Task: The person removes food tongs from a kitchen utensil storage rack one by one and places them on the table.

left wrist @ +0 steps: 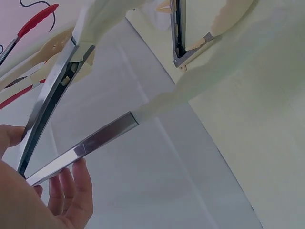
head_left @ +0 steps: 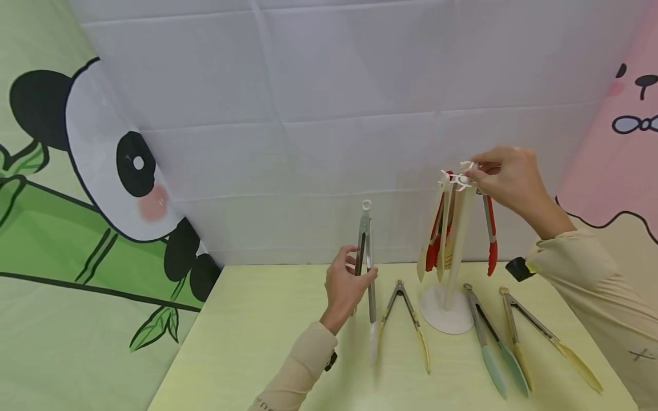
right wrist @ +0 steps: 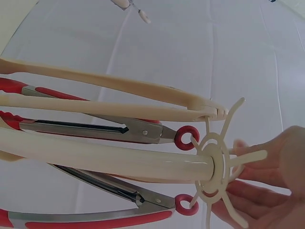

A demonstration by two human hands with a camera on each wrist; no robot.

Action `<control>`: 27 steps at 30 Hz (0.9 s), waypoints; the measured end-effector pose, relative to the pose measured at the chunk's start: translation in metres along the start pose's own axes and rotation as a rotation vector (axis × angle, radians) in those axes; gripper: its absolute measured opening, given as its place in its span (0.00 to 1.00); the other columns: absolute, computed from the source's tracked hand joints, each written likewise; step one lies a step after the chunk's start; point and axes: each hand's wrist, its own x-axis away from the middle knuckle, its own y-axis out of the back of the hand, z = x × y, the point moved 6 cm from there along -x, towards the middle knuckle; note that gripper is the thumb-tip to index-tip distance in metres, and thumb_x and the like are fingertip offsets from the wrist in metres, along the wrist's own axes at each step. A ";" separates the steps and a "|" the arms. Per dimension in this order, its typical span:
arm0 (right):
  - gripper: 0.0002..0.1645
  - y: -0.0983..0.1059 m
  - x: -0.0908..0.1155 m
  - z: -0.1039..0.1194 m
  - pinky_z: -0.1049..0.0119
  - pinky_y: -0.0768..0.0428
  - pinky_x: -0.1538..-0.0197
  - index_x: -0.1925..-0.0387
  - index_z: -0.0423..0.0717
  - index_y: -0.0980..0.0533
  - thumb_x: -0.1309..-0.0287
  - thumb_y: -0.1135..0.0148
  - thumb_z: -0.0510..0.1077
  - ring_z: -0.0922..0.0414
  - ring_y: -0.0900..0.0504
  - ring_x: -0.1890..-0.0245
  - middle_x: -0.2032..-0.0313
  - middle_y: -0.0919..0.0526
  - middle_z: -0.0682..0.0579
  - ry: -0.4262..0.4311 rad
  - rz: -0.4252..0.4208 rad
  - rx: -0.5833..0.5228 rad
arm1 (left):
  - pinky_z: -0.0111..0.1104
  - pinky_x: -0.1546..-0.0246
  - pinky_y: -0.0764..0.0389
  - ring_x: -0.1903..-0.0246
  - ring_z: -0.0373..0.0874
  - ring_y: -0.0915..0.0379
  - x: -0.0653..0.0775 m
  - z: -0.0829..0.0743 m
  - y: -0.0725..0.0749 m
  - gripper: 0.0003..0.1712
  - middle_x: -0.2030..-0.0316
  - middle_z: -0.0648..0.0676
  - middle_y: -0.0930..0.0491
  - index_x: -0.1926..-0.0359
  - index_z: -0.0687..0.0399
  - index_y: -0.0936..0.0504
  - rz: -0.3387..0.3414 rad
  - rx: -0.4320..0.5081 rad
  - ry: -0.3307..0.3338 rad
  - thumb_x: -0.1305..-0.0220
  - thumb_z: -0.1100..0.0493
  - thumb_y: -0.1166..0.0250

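My left hand (head_left: 345,288) holds metal tongs (head_left: 372,302) with pale, whitish tips. They stand upright, ring end up, arms spread; in the left wrist view the thumb lies on one arm and fingers on the other. At the right, my right hand (head_left: 514,178) pinches the hooked top (right wrist: 250,158) of a white utensil stand (head_left: 459,251) between thumb and fingers. From its hooks hang red-and-metal tongs (right wrist: 152,132) and beige tongs (right wrist: 119,83). Another red pair (head_left: 492,251) hangs on the stand's right side, below my right hand.
On the pale yellow table (head_left: 257,342) lie yellow-tipped tongs (head_left: 422,342) left of the stand's round base (head_left: 446,319). Green-tipped tongs (head_left: 514,368) and another yellow-tipped pair (head_left: 581,365) lie to its right. A white cloth (head_left: 319,142) hangs behind the table.
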 end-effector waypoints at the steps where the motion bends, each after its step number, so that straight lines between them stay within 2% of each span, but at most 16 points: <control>1: 0.13 0.000 0.000 -0.001 0.85 0.34 0.71 0.63 0.33 0.17 0.49 0.33 0.38 0.59 0.20 0.74 0.67 0.16 0.37 -0.004 0.004 -0.003 | 0.34 0.79 0.29 0.75 0.40 0.29 0.000 0.001 0.000 0.28 0.68 0.49 0.24 0.49 0.43 0.24 0.003 -0.004 0.005 0.54 0.51 0.25; 7: 0.13 0.000 0.000 -0.004 0.82 0.34 0.70 0.61 0.33 0.17 0.47 0.34 0.39 0.43 0.18 0.68 0.66 0.17 0.36 -0.035 0.034 -0.008 | 0.34 0.77 0.30 0.75 0.39 0.28 0.001 0.011 -0.003 0.29 0.68 0.49 0.24 0.49 0.43 0.24 0.015 -0.037 0.033 0.54 0.50 0.26; 13: 0.14 0.001 0.000 -0.007 0.79 0.33 0.69 0.60 0.33 0.17 0.47 0.34 0.39 0.42 0.18 0.68 0.66 0.16 0.37 -0.040 0.048 -0.007 | 0.35 0.76 0.30 0.75 0.39 0.28 -0.001 0.022 -0.005 0.29 0.69 0.49 0.24 0.50 0.43 0.24 0.009 -0.091 0.056 0.55 0.50 0.26; 19: 0.14 0.001 0.000 -0.006 0.61 0.29 0.61 0.59 0.32 0.18 0.46 0.35 0.38 0.41 0.18 0.67 0.66 0.17 0.37 -0.022 0.042 -0.003 | 0.35 0.77 0.31 0.77 0.39 0.29 -0.001 0.030 -0.005 0.28 0.69 0.49 0.24 0.50 0.44 0.23 0.008 -0.122 0.079 0.55 0.50 0.26; 20: 0.14 0.001 0.000 -0.006 0.61 0.29 0.61 0.59 0.32 0.18 0.46 0.35 0.38 0.41 0.18 0.67 0.66 0.17 0.37 -0.021 0.041 -0.004 | 0.35 0.77 0.31 0.78 0.40 0.29 -0.001 0.031 -0.006 0.28 0.70 0.49 0.24 0.50 0.45 0.23 0.008 -0.125 0.082 0.55 0.51 0.26; 27: 0.14 0.001 0.000 -0.007 0.82 0.34 0.69 0.59 0.33 0.18 0.47 0.34 0.38 0.42 0.18 0.68 0.66 0.16 0.37 -0.025 0.041 -0.008 | 0.36 0.77 0.33 0.78 0.42 0.32 -0.002 0.040 -0.009 0.29 0.70 0.50 0.24 0.50 0.46 0.23 0.007 -0.161 0.121 0.55 0.51 0.26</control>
